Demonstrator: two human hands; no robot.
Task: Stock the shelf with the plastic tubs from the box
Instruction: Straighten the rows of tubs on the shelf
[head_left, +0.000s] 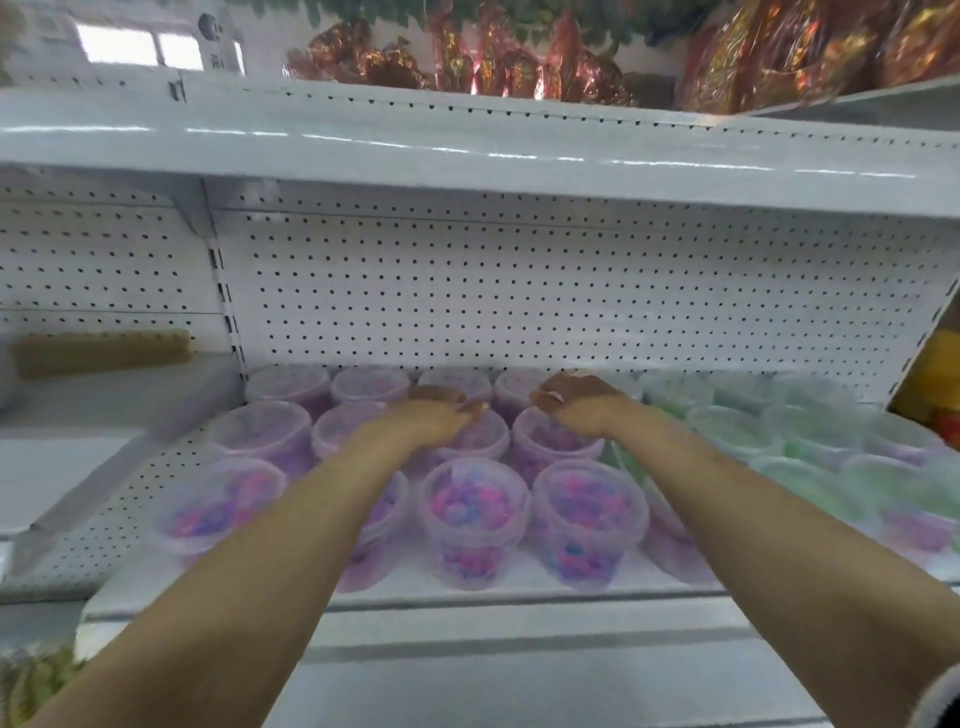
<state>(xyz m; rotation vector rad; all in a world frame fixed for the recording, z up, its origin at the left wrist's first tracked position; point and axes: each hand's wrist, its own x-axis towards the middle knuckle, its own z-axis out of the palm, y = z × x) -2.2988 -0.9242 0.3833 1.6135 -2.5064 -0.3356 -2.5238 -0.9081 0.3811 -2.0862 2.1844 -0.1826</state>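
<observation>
Left hand (434, 415): reaches in over the middle of the purple tubs, palm down, fingers bent forward and loosely together. It hangs above the second row from the back; whether the fingertips touch a lid or grip anything cannot be told through the blur.
Right hand (576, 402): stretched in beside the left, palm down, fingers curled down at the back rows. Whether it grips a tub or merely rests there cannot be told either.
Purple tubs (475, 512): clear plastic tubs with lids, filled with pink, purple and blue pieces, standing upright in rows on the shelf — the front row near the shelf edge, further rows behind it up to the back panel. They stand close together, many touching.
Green tubs (737, 428): same kind of tub with pale green contents, standing in rows on the right part of the same shelf, just beside the purple group.
Shelf (519, 590): white metal, with a perforated back panel (519, 291) behind the tubs.
Upper shelf (467, 150): white board above, carrying shiny red and gold foil packs (467, 62).
Left bay: a brown, oblong thing (101, 351) lies on the neighbouring shelf — too blurred to name.
Box: not in view.
</observation>
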